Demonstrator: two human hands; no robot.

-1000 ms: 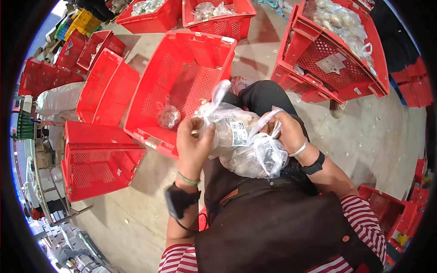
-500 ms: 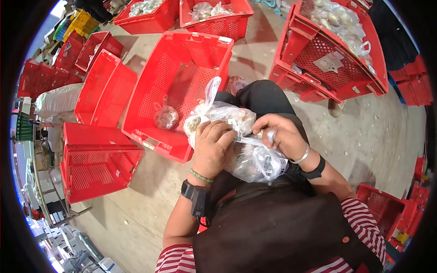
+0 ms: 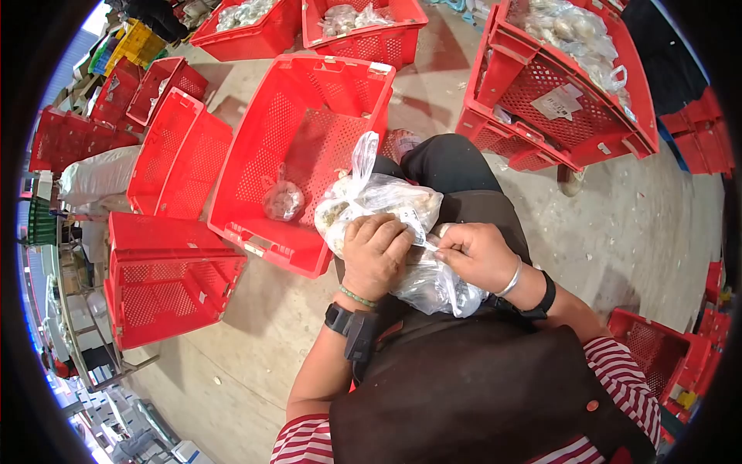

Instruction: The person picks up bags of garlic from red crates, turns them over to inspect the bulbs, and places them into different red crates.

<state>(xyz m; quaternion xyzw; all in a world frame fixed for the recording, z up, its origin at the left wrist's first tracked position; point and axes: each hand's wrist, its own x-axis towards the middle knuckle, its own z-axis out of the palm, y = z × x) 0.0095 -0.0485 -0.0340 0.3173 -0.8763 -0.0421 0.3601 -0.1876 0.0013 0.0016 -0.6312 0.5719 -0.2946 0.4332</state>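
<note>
On my lap lies a clear plastic bag (image 3: 379, 193) of pale, lumpy contents, its knotted top standing up over the crate's near edge. My left hand (image 3: 376, 251) is closed on the near side of this bag, fingers curled over the plastic beside a white printed label (image 3: 413, 226). The thumb and fingers of my right hand (image 3: 481, 254) pinch a thin whitish strip of plastic just right of the left fingers. A second clear plastic bag (image 3: 437, 288) rests below both hands against my apron, partly covered by them.
A tilted red crate (image 3: 309, 155) stands ahead-left with one small filled bag (image 3: 284, 199) in it. Another red crate (image 3: 174, 286) sits to the left. Stacked crates (image 3: 564, 93) at right hold filled bags, as do crates at the back.
My right hand has turned and drawn its fingers together on the plastic strip. The lower bag's printed side has gone from view, and the upper bag has shifted slightly.
</note>
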